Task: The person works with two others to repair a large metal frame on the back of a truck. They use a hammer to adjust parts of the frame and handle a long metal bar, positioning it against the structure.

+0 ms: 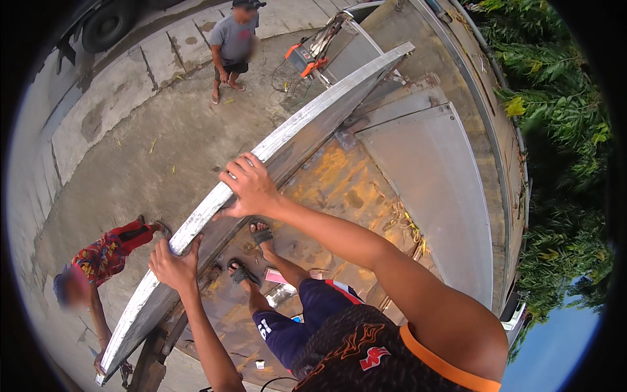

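Observation:
A long grey panel (215,245) with a scuffed white top edge runs diagonally from the lower left to the upper right. Both my hands hold its upper edge near the middle. My left hand (175,264) grips nearer the lower-left end, fingers over the white edge and thumb on the inner face. Farther up, my right hand (247,186) curls its fingers over the same edge. At the lower-left end, a co-worker's hand (100,362) is on the panel. My sandalled feet stand on a rusty metal bed (339,186) just behind it.
On the ground beyond the panel are the co-worker in a patterned shirt (103,261) and a person in grey (233,42). An orange-and-grey machine (305,60) with cables stands near the far end. Metal sheets (431,176) lie at the right, with trees (562,85) beyond.

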A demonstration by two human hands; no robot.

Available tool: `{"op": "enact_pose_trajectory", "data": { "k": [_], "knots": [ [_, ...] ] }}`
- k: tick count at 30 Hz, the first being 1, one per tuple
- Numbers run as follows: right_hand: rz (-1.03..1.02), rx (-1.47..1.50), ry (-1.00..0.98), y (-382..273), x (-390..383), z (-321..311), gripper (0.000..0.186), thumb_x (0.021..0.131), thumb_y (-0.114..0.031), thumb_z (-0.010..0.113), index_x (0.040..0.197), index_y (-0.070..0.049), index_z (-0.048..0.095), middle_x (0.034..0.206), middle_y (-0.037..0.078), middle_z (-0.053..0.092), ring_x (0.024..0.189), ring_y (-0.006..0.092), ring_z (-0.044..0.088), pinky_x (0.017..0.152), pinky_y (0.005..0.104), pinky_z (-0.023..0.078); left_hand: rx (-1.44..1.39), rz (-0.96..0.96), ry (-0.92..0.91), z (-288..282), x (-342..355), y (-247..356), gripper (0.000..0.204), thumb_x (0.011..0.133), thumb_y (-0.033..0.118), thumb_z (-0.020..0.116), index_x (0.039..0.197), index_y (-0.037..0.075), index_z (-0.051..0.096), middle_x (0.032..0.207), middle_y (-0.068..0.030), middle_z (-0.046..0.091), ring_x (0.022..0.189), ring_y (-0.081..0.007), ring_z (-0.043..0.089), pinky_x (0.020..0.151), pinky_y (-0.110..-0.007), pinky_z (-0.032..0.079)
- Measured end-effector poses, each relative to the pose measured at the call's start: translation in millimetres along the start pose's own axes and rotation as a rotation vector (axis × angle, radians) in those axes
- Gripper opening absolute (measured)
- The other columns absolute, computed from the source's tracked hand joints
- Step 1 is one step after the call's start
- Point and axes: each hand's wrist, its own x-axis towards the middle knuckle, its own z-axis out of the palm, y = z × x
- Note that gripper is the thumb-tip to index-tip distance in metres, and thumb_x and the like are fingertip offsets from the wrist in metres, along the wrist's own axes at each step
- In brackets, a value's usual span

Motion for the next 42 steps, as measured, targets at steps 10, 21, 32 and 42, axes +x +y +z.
{"op": "enact_pose_trajectory", "data": {
  "k": [10,21,32,42],
  "knots": [
    [-0.121,0.231,-0.186,34,1,-58,0.071,0.086,-0.067,0.060,0.127,-0.010,0.060,0.123,0.012,0.059,0.125,0.0298,0.051,0.116,0.0494,0.031,-0.183,0.159,-0.478,-1,58,76,0.086,0.071,0.077,0.070,0.100,-0.004,0.072,0.072,-0.0211,0.068,0.072,-0.0389,0.070,0.070,-0.048,0.054],
    [0.737,-0.267,-0.205,572,-10,-396,0.056,0.095,-0.052,0.059,0.122,-0.003,0.064,0.115,0.016,0.067,0.105,0.0302,0.063,0.094,0.0426,0.049,-0.101,-0.090,-0.465,46,93,233,0.079,0.093,0.073,0.042,0.100,0.001,0.076,0.082,-0.0285,0.068,0.086,-0.0480,0.067,0.079,-0.054,0.050],
    [0.803,0.666,-1.015,909,-114,-147,0.076,0.094,-0.058,0.054,0.147,-0.004,0.048,0.136,0.016,0.058,0.108,0.0267,0.064,0.091,0.0395,0.052,0.234,-0.348,-0.209,57,80,263,0.069,0.104,0.049,0.041,0.074,-0.008,0.065,0.058,-0.0173,0.051,0.055,-0.0254,0.045,0.059,-0.045,0.032],
    [0.673,0.723,-0.712,889,-150,-79,0.041,0.082,-0.039,0.073,0.093,0.001,0.072,0.091,0.017,0.071,0.088,0.0250,0.067,0.081,0.0374,0.051,0.085,-0.485,-0.445,38,96,291,0.057,0.107,0.041,0.033,0.136,-0.002,0.057,0.131,-0.0213,0.061,0.127,-0.0286,0.054,0.109,-0.037,0.036]
  ]
}}
